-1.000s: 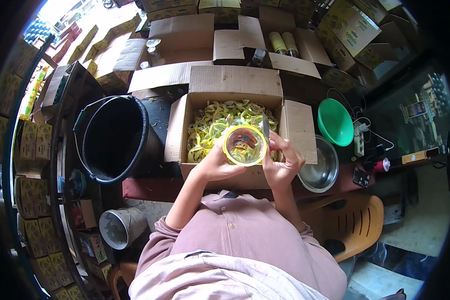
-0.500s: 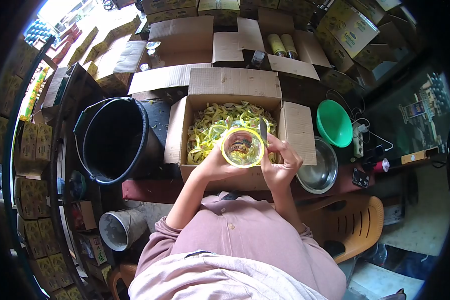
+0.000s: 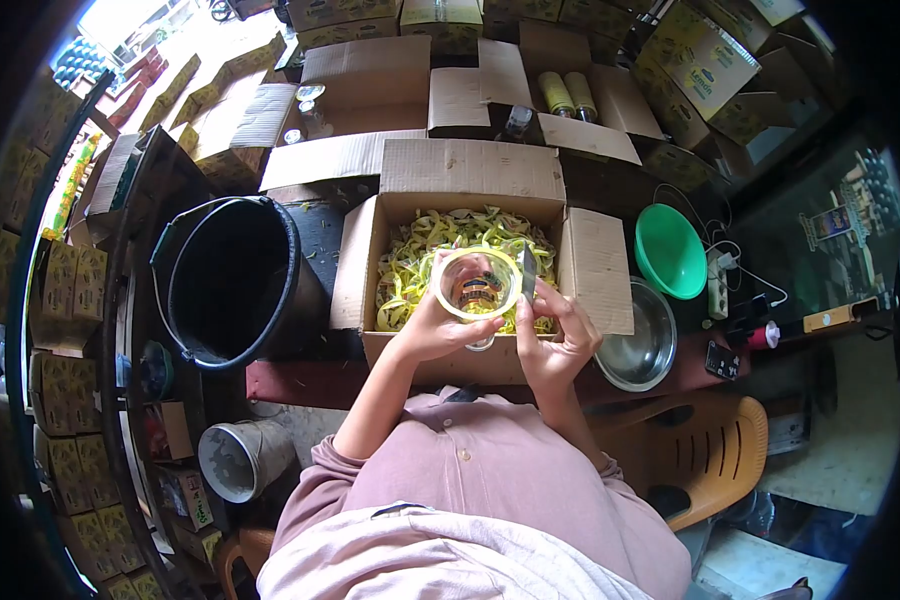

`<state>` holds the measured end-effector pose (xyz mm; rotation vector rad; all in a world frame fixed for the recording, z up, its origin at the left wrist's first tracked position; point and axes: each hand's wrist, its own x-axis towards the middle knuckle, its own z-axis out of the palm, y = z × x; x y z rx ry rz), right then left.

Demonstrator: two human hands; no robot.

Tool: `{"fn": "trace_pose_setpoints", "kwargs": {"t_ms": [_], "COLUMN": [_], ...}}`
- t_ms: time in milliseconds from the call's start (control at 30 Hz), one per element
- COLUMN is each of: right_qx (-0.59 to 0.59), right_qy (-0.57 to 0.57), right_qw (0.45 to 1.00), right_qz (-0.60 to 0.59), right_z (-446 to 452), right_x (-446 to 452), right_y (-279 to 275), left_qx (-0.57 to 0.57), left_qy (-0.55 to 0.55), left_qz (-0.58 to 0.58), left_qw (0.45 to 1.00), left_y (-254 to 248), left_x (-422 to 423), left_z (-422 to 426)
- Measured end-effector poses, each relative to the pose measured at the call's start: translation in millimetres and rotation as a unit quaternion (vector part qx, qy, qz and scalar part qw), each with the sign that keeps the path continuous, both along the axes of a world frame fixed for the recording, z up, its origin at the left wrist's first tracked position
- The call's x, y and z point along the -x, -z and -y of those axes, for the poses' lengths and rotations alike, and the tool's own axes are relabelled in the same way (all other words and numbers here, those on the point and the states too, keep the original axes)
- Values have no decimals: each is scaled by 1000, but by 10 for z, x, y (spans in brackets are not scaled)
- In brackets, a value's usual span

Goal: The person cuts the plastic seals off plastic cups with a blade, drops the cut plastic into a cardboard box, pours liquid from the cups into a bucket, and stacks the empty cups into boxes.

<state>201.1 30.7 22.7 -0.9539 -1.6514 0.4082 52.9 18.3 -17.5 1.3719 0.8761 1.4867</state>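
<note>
Far left, black bucket [image 3: 312,292] stands on the dark table [image 3: 315,235], handle raised; a grimy whitish pail [image 3: 262,452] sits lower down, tipped on its side. Center: open cardboard box [image 3: 472,166], flaps out, with yellow-green strips [image 3: 406,272] inside. Left hand [image 3: 428,328] is wrapped around a clear jar [image 3: 478,288] with a yellow rim, mouth facing the camera, held above the near side of the box. Just right of the jar, right hand [image 3: 558,335] pinches a knife [image 3: 529,270] between thumb and fingers, blade pointing up, close beside the rim; can't tell if it touches. Further right, shiny metal bowl [image 3: 638,348] is next to the box flap, green bowl [image 3: 670,252] behind it, then white power strip [image 3: 717,290]. Orange chair [image 3: 705,450] below.
</note>
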Motion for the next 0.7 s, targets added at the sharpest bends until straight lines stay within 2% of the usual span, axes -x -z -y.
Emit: {"fn": "trace_pose_setpoints", "kwargs": {"t_ms": [267, 467, 567, 667, 700], "right_qx": [-29, -14, -13, -12, -13], "right_qy": [14, 14, 3, -6, -8], "right_qw": [999, 1000, 1000, 1000, 1000], "right_qz": [3, 6, 16, 16, 15], "right_z": [12, -15, -52, -71, -76], "right_x": [16, 32, 3, -16, -17], "right_y": [4, -51, -64, -61, -60], "left_qx": [11, -32, -13, 2, 2], "left_qy": [-1, -29, 9, 24, 15], "left_qz": [23, -132, -35, 1, -25], "left_qw": [1000, 990, 999, 1000, 1000], "left_y": [73, 40, 40, 41, 34], "left_x": [-31, -4, -35, 1, 21], "left_z": [-3, 3, 21, 9, -9]}}
